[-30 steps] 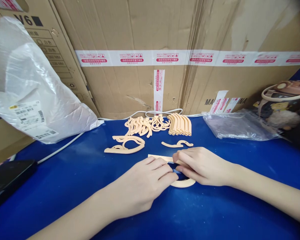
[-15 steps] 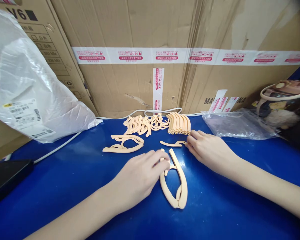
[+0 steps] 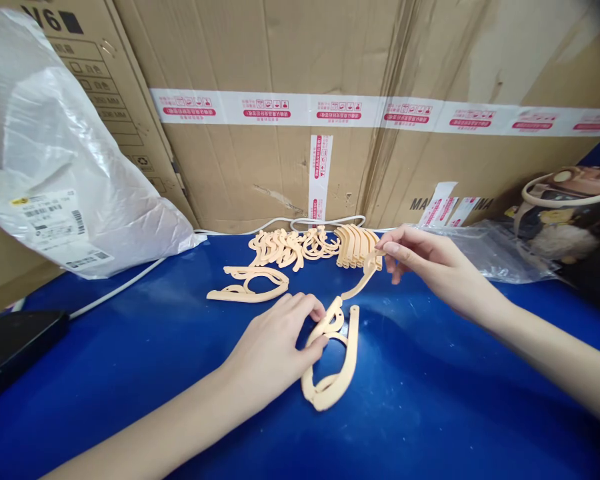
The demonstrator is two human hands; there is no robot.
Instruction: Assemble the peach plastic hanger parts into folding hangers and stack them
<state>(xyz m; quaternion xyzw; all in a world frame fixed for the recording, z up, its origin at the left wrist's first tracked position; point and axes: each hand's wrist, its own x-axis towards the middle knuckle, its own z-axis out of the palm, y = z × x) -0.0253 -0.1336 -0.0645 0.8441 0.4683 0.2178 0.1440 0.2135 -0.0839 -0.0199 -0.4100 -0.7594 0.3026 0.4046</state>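
My left hand (image 3: 275, 350) is closed on one arm of a beige folding hanger (image 3: 351, 353), pinching it between thumb and fingers near the upper end. The hanger lies folded into a narrow loop on the blue table. My right hand (image 3: 430, 259) pinches the upper end of a slim, curved beige hook piece (image 3: 362, 283), raised at a slant. Its lower end is close to the hanger's upper left tip; whether they touch I cannot tell. Another beige folded hanger (image 3: 260, 296) lies to the left, beyond my left hand.
Several loose hook pieces (image 3: 280, 249) lie in a heap at the back, beside a row of hanger arms (image 3: 354, 244). A clear plastic bag (image 3: 490, 250) is at back right, a white parcel bag (image 3: 80, 200) at left. A dark device (image 3: 25, 347) sits at the left edge. Cardboard boxes (image 3: 260, 160) stand behind.
My right hand has lifted the hook piece off the table and brought its lower end towards the hanger. The hanger has turned and shifted slightly left in my left hand.
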